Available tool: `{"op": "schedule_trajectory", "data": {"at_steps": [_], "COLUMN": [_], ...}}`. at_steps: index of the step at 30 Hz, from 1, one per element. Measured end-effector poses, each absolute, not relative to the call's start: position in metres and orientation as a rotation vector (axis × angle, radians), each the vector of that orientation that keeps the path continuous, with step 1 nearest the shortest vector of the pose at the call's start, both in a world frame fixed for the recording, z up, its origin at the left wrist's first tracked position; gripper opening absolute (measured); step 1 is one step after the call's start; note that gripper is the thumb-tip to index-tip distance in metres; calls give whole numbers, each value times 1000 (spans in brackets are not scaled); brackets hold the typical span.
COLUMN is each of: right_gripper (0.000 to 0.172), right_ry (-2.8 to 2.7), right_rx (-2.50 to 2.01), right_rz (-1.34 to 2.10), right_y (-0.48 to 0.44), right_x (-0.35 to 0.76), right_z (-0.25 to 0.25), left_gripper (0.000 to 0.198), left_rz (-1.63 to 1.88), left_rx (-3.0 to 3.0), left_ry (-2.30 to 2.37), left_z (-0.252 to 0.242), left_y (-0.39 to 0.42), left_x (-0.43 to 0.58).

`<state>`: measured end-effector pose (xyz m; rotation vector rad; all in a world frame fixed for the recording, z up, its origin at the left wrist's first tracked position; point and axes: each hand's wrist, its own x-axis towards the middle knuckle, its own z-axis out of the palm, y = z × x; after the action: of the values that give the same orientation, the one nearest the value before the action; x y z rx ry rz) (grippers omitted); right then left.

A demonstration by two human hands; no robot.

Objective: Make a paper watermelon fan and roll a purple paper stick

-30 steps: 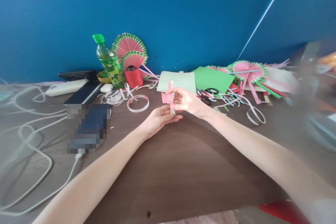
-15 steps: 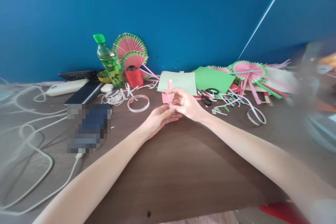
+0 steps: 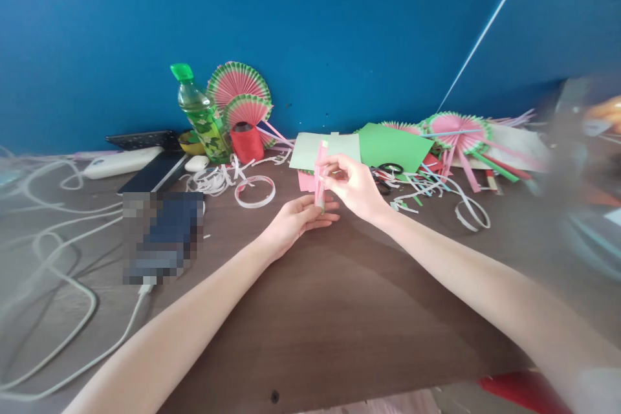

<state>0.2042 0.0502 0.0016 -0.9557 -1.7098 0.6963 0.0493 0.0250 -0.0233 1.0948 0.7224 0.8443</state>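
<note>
A narrow folded strip of pink paper [image 3: 319, 174] with pale green ends stands nearly upright between my hands, over the middle of the table. My left hand [image 3: 301, 218] pinches its lower end between thumb and fingers, the other fingers stretched beneath it. Higher up, my right hand [image 3: 352, 182] grips the strip with thumb and fingertips. Behind them lie a pale green sheet [image 3: 303, 150] and a bit of pink paper [image 3: 305, 182], both partly hidden by my right hand and the strip.
To the left are a tape ring [image 3: 255, 193], red ribbon spool [image 3: 246, 143], green-capped bottle [image 3: 201, 113], paper fans [image 3: 240, 85], a phone [image 3: 169, 233] and white cables [image 3: 92, 291]. On the right lie green paper [image 3: 395, 147], black-handled scissors [image 3: 389, 169], paper scraps [image 3: 420, 191] and another fan [image 3: 458, 132].
The pink strip now shows more of its length. My right hand has shifted slightly right and up along it, while my left hand stays nearly in place with its fingers a little more spread.
</note>
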Motion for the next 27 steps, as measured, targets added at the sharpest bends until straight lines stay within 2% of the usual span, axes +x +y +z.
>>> {"op": "schedule_trajectory", "data": {"at_steps": [12, 21, 25, 27], "right_gripper": [14, 11, 19, 33], "right_ry": [-1759, -1757, -1736, -1662], "right_rx": [-984, -1005, -1003, -1045], "right_rz": [637, 599, 596, 592], "right_y": [53, 49, 51, 54], "right_x": [206, 203, 202, 202], "right_z": [-4, -6, -11, -15], "left_gripper": [31, 40, 39, 39], "left_rz": [829, 832, 854, 870], "left_rx": [1159, 1214, 1212, 1211], "left_ry": [728, 688, 726, 744], "left_z": [-23, -27, -27, -26], "left_y": [22, 23, 20, 19], "left_x": [50, 49, 50, 51]}}
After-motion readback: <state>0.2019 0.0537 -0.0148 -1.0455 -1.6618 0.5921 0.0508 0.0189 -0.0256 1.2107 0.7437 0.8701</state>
